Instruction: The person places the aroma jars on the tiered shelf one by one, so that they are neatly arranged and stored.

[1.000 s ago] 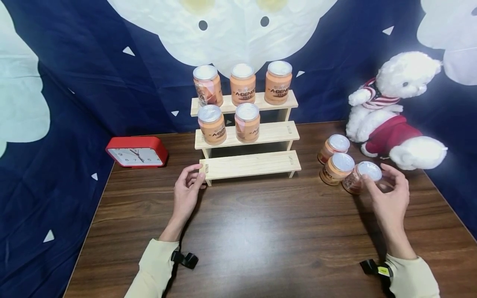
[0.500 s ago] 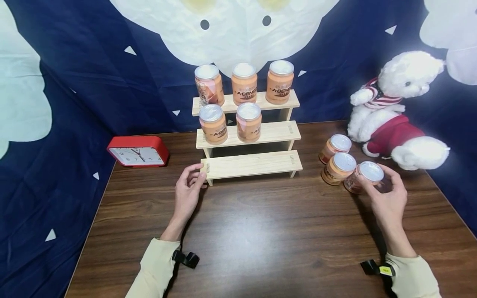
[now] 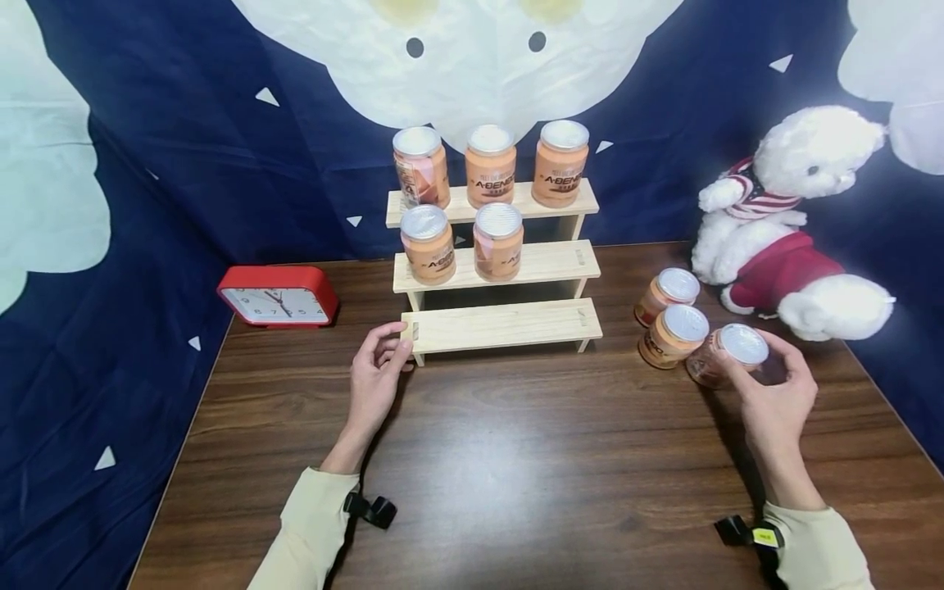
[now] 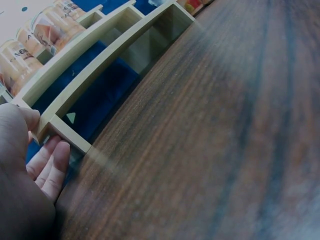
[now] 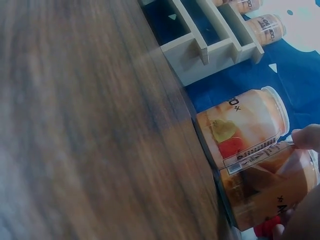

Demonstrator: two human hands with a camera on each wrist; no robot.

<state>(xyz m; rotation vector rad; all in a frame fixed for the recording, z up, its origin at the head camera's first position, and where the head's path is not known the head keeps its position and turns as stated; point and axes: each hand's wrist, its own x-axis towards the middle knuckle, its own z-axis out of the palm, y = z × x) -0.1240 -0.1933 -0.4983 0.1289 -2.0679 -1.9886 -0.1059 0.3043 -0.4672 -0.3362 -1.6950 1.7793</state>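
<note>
Jar (image 3: 708, 363) at far right stands upright, lid (image 3: 743, 344) up, long axis vertical.

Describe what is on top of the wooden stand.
The top step holds three jars, the middle step two jars, the bottom step no jar, but the left hand grips its left end. What lies beneath the jars is covered and cannot be seen.

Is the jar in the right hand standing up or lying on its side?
Upright: in the head view, the jar in the right hand has its silvery lid facing up.
</note>
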